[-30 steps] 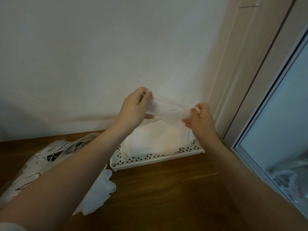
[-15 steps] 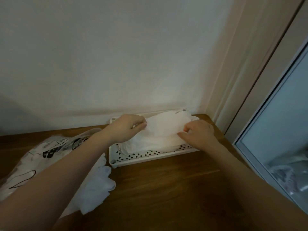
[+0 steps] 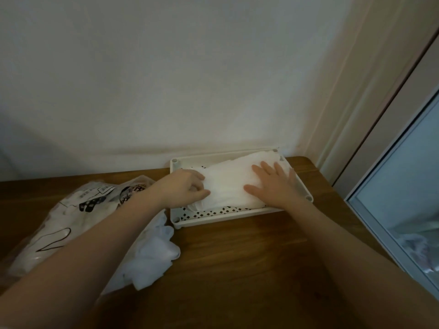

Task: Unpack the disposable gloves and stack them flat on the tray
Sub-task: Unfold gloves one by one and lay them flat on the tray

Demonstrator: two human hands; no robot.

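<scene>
- A wooden table point(image 3: 237, 269) is standing against a pale wall point(image 3: 166, 79), with a glass-panelled frame point(image 3: 403, 186) running along its right edge.
- A white perforated tray point(image 3: 237, 216) is sitting at the back of the table, touching the wall.
- A stack of translucent gloves point(image 3: 228, 184) is lying flat inside the tray, filling most of it.
- The right hand point(image 3: 273, 186) is pressing down on the tray's stack with fingers spread and straight.
- The left hand point(image 3: 183, 188) is resting at the stack's left end, fingers curled and pinching the glove edge.
- A printed plastic bag point(image 3: 71, 214) is lying left of the tray, loose gloves point(image 3: 152, 257) spilling out beside the tray's near-left corner.
</scene>
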